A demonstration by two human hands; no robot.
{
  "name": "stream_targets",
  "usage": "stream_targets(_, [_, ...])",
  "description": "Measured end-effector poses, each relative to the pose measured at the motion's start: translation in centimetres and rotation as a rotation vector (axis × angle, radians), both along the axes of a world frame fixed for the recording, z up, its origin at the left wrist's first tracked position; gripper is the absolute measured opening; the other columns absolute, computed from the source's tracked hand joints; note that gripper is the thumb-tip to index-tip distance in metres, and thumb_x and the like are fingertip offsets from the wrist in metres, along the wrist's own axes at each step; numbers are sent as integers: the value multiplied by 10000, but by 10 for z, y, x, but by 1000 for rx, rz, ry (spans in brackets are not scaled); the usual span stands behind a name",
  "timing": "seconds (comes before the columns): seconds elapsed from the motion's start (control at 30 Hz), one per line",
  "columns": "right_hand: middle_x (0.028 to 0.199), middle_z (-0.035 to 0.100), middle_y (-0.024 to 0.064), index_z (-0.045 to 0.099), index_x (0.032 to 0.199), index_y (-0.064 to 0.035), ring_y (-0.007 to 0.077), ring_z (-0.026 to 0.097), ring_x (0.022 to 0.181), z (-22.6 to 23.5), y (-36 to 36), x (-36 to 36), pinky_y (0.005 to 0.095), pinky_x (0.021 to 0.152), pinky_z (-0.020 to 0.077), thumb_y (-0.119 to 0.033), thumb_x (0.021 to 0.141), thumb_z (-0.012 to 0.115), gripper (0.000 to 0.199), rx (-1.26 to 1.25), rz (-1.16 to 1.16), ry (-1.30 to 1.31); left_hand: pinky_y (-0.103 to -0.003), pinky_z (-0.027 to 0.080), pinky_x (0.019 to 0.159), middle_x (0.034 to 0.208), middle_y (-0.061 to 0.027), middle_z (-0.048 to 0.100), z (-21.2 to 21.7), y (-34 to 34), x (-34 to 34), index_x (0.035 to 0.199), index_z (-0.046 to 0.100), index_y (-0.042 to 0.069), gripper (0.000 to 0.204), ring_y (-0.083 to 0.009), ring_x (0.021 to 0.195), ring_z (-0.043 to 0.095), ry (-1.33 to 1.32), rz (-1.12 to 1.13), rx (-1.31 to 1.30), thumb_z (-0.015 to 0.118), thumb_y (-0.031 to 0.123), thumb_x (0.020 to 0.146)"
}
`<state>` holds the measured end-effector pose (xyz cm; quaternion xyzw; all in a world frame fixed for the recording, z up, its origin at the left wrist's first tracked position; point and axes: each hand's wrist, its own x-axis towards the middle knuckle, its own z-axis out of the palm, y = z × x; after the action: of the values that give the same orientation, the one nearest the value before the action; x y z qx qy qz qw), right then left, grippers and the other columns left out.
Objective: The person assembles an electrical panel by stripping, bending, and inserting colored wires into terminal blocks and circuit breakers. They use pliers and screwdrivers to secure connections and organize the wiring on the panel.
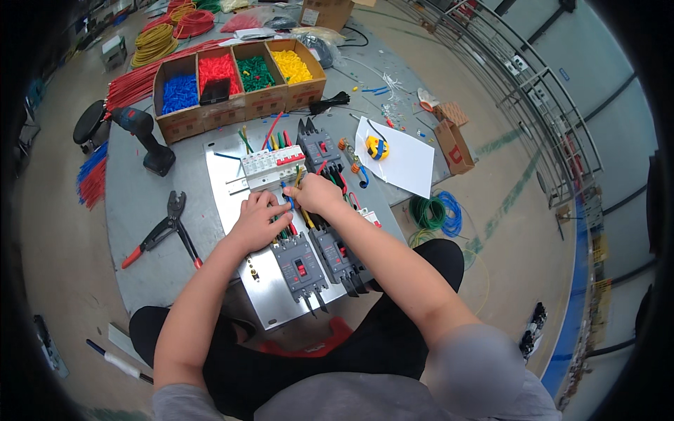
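Observation:
A metal mounting plate (263, 300) lies across the table's near edge, partly over my lap. On it sit a white row of small breakers (270, 168) with red switches and several dark grey moulded-case breakers (300, 266). Coloured wires run between them. My left hand (258, 222) rests low over the plate, its bent fingertips at a short blue wire (291, 203). From the other side my right hand (317, 194) pinches at the upper part of that wire, just below the white breaker row. The wire's upper end is partly hidden by my fingers.
Behind the plate stands a divided cardboard box (223, 112) of blue, red, green and yellow sleeves. Left are a cordless drill (144, 137) and red-handled crimping pliers (168, 228). Right, a yellow-blue tape measure (377, 147) lies on white paper (411, 165). Wire coils (439, 212) lie beyond.

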<state>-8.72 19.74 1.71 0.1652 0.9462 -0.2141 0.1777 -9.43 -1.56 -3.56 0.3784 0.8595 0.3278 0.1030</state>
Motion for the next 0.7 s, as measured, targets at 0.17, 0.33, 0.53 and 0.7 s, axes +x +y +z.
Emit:
stream_targets(0.17, [1059, 812, 211, 817, 1026, -29, 397, 791, 1030, 1, 0, 5, 527, 886, 614, -628, 1010, 699, 610, 7, 18, 47, -440, 361, 1131, 1208, -54, 615, -9, 0, -1, 1340, 803, 184, 445, -286, 1313, 495, 54, 7, 22, 657, 477, 1040])
stream_targets(0.33, [1020, 812, 215, 822, 997, -35, 398, 795, 1003, 0, -2, 10, 527, 883, 617, -635, 1005, 694, 614, 13, 9, 94, -442, 365, 1133, 1198, -52, 629, -14, -1, -2, 1310, 817, 187, 423, -285, 1304, 504, 61, 26, 38, 671, 474, 1036])
stream_targets(0.53, [1013, 820, 189, 845, 1018, -57, 379, 799, 981, 1, 7, 11, 487, 898, 618, -551, 996, 718, 511, -79, 74, 45, -434, 323, 1170, 1224, -46, 641, -7, 0, 1, 1331, 803, 166, 381, -291, 1314, 478, 36, 12, 37, 658, 381, 1051])
stream_targets(0.7, [980, 804, 204, 828, 1079, -12, 371, 782, 928, 10, 33, 20, 466, 886, 601, -386, 1012, 724, 393, -223, 299, 112, -414, 327, 1173, 1255, -47, 635, -3, 4, 1, 1332, 804, 165, 376, -287, 1287, 477, -18, 34, 39, 599, 364, 1088])
